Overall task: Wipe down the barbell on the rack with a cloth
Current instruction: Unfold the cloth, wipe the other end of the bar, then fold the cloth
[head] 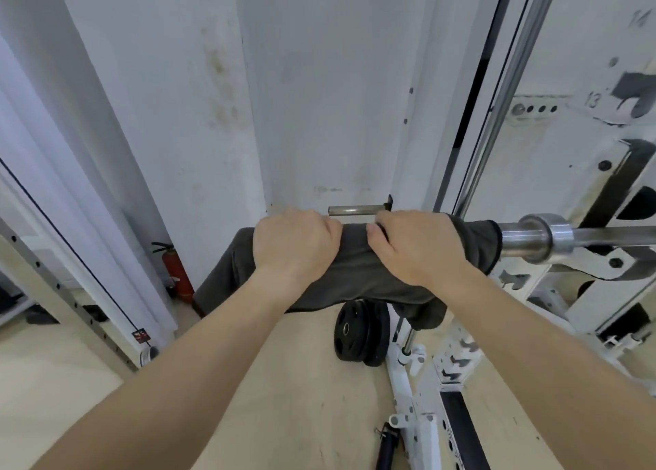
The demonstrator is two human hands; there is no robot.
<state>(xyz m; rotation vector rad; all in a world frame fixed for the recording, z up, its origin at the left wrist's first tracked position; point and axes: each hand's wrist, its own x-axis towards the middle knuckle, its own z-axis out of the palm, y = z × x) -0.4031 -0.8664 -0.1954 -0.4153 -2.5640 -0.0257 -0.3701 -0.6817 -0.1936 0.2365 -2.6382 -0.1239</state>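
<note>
A dark grey cloth (pixel 355 274) is draped over the left end sleeve of the steel barbell (pixel 539 237), which rests on the white rack (pixel 603 256) at the right. My left hand (pixel 294 242) is clamped over the cloth near the bar's tip. My right hand (pixel 415 246) grips the cloth-covered sleeve just beside it, close to the shiny collar. The sleeve under the cloth is hidden; loose cloth hangs down below both hands.
Black weight plates (pixel 358 331) lean on the floor by the rack base. A red fire extinguisher (pixel 175 271) stands against the white wall. A steel peg (pixel 358 209) juts out behind my hands. A white upright (pixel 71 285) runs at the left.
</note>
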